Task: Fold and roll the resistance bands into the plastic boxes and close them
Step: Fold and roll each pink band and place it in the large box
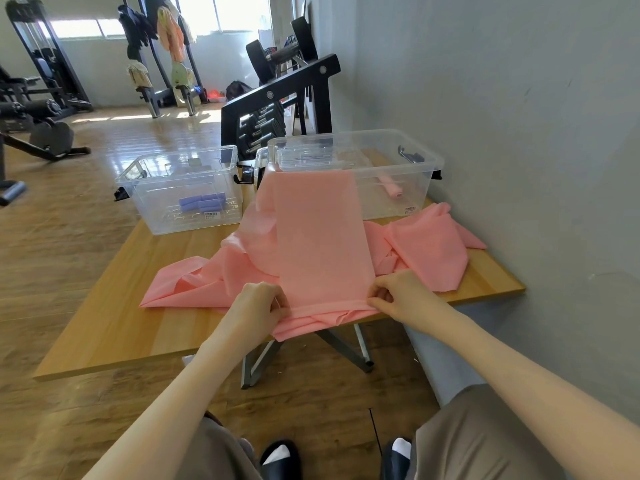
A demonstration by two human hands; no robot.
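Observation:
A long pink resistance band [322, 237] lies flat down the middle of the wooden table [114, 327], its far end draped over the rim of the right clear plastic box [415, 157]. My left hand [258, 306] and my right hand [394, 292] pinch the near end of the band at its two corners, where a narrow fold or roll has formed. More pink bands [429, 251] lie crumpled on both sides. A rolled pink band [393, 187] sits inside the right box. The left clear box [138, 199] holds rolled purple bands [202, 202].
Both boxes stand open with no lids on, black latches at their ends. A grey wall [519, 133] runs close along the table's right side. A dumbbell rack [277, 105] stands behind the boxes. The table's near edge is just below my hands.

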